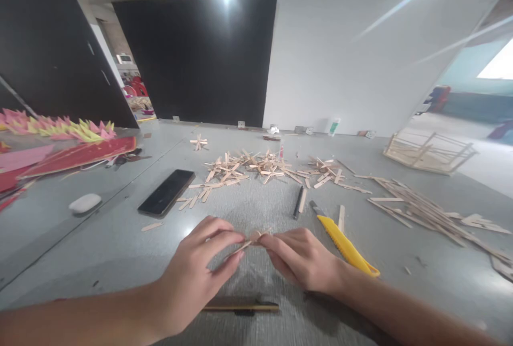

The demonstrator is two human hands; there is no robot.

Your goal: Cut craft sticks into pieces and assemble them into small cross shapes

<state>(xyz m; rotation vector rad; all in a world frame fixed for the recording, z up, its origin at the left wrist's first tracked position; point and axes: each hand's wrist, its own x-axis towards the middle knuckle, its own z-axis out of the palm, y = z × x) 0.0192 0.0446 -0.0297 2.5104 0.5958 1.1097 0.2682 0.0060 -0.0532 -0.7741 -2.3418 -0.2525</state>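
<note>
Low over the front of the grey table, my left hand [204, 260] pinches one end of some small wooden craft sticks [253, 238] between thumb and fingers. My right hand [298, 255] grips the other end of them. How the sticks join is hard to make out, since fingertips cover part of them. Below the hands lies a thin brown-and-black strip [248, 307], partly behind my left wrist. A yellow utility knife [344, 243] rests just right of my right hand, blade pointing away. Beyond the hands are a dark pen-like stick [298, 203] and a loose craft stick [303, 200] beside it.
A pile of short craft sticks [256, 164] spreads across the middle. Longer sticks [425, 210] lie at right, near a stick frame [430, 154]. At left are a black phone [167, 192], a white oval case [85, 203] and red, pink and yellow paper pieces [76, 154]. Upright panels [200, 63] back the table.
</note>
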